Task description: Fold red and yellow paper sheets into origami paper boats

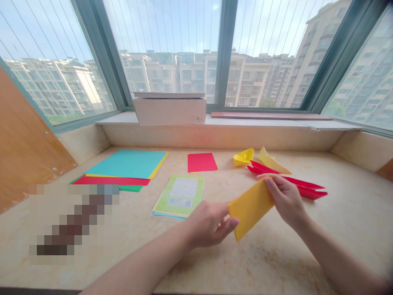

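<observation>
A folded piece of yellow paper (252, 211) is held tilted above the tabletop between my two hands. My right hand (287, 198) pinches its upper right corner, thumb on the near face and the other fingers partly hidden behind. At the left edge, my left hand (210, 223) has its thumb tip in front of the paper and its fingertips behind it. Just beyond my right hand lie red folded paper pieces (307, 188), a pale yellow folded piece (272, 160) and a small yellow paper boat (244, 157).
Red square sheets (202, 162) lie at the middle back. A green-and-white paper packet (181, 196) is left of my left hand. Large coloured sheets (127, 163) are stacked further left, near a pixelated patch. A white box (170, 110) stands on the window ledge (260, 121).
</observation>
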{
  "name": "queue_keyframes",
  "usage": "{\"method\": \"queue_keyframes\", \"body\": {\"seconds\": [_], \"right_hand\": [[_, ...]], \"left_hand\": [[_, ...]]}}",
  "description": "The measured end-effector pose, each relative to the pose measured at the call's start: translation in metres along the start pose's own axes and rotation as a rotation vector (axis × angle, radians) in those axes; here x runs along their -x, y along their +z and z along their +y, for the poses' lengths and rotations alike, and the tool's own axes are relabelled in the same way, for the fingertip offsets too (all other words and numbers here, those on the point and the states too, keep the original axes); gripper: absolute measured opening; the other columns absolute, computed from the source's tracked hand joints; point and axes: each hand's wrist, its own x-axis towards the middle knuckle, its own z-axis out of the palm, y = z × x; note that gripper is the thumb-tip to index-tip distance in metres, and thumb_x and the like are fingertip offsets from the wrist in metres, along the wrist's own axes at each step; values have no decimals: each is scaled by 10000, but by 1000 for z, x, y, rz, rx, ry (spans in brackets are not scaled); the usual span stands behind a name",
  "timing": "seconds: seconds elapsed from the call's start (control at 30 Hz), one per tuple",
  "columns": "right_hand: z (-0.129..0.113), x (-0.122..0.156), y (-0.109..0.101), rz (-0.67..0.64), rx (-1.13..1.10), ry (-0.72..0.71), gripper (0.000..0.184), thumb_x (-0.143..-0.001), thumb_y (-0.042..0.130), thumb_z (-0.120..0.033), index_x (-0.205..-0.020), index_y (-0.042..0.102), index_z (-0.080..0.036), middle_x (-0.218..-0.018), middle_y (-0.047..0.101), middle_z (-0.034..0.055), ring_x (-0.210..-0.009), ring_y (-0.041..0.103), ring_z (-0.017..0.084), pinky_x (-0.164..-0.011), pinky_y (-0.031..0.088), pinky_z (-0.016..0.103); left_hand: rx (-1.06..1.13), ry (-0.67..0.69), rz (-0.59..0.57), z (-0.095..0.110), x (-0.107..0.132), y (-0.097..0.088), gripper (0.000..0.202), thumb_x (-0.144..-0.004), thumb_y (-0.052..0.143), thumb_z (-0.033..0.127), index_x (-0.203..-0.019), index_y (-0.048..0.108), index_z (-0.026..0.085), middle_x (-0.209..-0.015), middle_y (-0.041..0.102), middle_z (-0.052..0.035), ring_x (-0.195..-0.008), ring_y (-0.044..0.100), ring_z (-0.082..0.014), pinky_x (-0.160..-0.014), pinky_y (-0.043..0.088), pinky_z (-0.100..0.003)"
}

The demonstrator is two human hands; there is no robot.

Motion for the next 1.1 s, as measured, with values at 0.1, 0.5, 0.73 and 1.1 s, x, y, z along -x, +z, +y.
{"method": "queue_keyframes", "body": {"seconds": [0.1, 0.5, 0.73, 1.1], "right_hand": [[4, -1, -3, 4, 39, -36, 410, -895, 659, -613, -906, 761, -216, -829, 751, 61, -741, 648, 226, -613, 493, 289], [10, 3, -1, -60, -28, -17, 375, -916, 645, -602, -962, 707, -235, -793, 675, 32, -668, 577, 190, -590, 454, 285], [10, 4, -1, -71, -138, 18, 297, -910, 695, -538, -936, 690, -243, -775, 660, 8, -663, 569, 172, -589, 443, 263], [19, 4, -2, -82, -122, -7, 312, -926, 684, -525, -1106, 717, -273, -862, 706, 21, -759, 645, 189, -640, 518, 274]], "left_hand": [[-44, 81, -58, 7, 0, -3, 378, -1039, 395, 461, -988, 647, 184, -798, 702, -70, -665, 634, -175, -604, 439, -267], [-44, 124, -42, 3, 2, 1, 672, -1002, 476, 578, -1555, 348, 218, -1228, 698, -156, -909, 714, -244, -809, 586, -377], [21, 140, -53, 3, 0, -2, 659, -962, 615, 535, -1511, 408, 236, -1337, 663, -155, -1130, 694, -285, -929, 571, -393], [-148, 151, -61, -3, 1, 6, 667, -932, 645, 567, -1486, 448, 253, -1096, 751, -98, -887, 734, -216, -764, 585, -312]]}}
